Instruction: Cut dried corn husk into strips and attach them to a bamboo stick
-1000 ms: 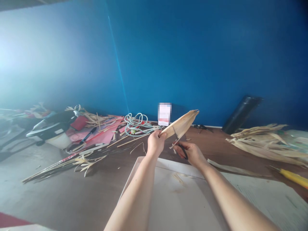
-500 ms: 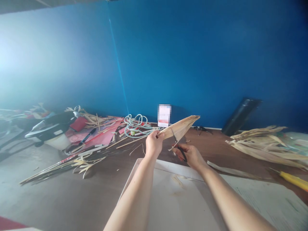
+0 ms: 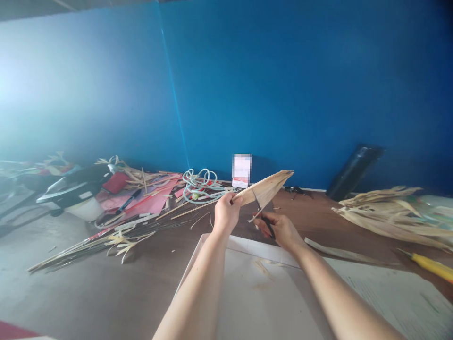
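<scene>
Head cam, looking at a blue wall [image 3: 269, 85], then brown counter [image 3: 148, 293], then white tray [image 3: 247, 246] on top. Got a husk [image 3: 272, 187] over the counter just past the tray, tipped slightly lower than a second ago, otherwise barely moved, so probably mid-cut. Pinching its near end tight in left hand [image 3: 227, 212]. Working scissors [image 3: 269, 225] with right hand [image 3: 279, 227], curled round the handles. Spotting a sliver [image 3: 252, 219] by the blades.

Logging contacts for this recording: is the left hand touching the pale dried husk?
Touching. The head view shows the left hand closed on one end of the husk, with no gap between them.
</scene>
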Available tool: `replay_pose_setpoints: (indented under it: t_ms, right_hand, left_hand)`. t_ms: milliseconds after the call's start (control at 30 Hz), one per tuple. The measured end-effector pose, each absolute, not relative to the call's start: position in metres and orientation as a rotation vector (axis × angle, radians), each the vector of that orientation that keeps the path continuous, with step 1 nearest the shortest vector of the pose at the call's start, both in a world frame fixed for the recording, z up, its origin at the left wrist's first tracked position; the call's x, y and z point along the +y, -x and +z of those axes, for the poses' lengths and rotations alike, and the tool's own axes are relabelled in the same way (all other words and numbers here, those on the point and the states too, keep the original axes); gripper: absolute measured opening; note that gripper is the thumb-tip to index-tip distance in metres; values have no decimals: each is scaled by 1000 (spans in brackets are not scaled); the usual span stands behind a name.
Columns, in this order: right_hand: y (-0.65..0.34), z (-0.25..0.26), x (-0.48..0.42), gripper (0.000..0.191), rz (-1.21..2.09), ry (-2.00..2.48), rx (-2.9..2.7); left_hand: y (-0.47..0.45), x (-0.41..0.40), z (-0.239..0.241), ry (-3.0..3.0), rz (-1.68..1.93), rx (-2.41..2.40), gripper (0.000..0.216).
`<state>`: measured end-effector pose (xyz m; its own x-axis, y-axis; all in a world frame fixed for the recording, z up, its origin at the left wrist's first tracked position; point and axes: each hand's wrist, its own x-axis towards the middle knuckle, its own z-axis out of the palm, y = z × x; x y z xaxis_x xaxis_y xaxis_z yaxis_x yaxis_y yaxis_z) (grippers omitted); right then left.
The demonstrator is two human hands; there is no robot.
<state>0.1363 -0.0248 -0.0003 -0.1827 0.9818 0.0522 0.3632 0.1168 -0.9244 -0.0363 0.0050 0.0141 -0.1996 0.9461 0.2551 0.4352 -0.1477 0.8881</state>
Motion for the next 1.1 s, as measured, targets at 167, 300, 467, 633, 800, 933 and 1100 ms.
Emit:
replay_pose_setpoints:
  t_ms: [167,300,467,633,800,933,1100]
  right_hand:
    - [-138,-10,-19,48,1063,1292,-1576]
    - [-138,-16,-16,50,1114,1238,-1552]
    - [-136,-13,-20,45,1206,1249,-1592]
    - [-134,-13,-22,45,1258,1201,-1628]
    - [-133,-14,-23,46,1257,1227,-1624]
    - [-133,-12,-23,46,1200,1211,-1692]
    - [-131,-9,-25,45,1177,1210,-1705]
  left_hand:
    - [32,6,6,-1458,1163,1442,12]
    - [25,5,4,-1337,1148,1332,9]
    - [16,3,6,-1276,1314,1344,11]
    - [7,4,1,-1137,1444,1286,14]
    - [3,7,-7,-1054,1510,1283,16]
    - [-2,6,-6,-917,1528,1210,13]
    - [-6,5,-5,-822,1487,1162,15]
